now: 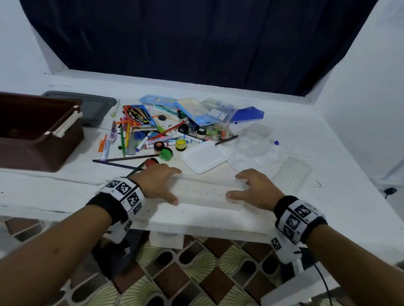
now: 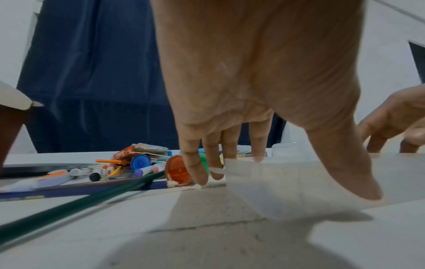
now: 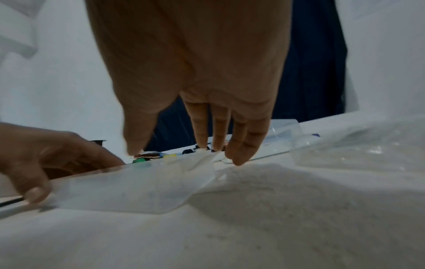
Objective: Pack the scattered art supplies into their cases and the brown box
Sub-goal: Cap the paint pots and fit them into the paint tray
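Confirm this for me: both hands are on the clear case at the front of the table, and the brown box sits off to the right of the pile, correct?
Not quite. The brown box sits to the left of the pile, as the head view shows. The rest holds: the left hand and right hand are both on the clear case at the front of the table.

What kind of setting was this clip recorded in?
Probably a room in a home, set up as a craft corner: a white-painted table strewn with markers, pencils and paint pots, a dark blue curtain behind it, and patterned brown and cream floor tiles below.
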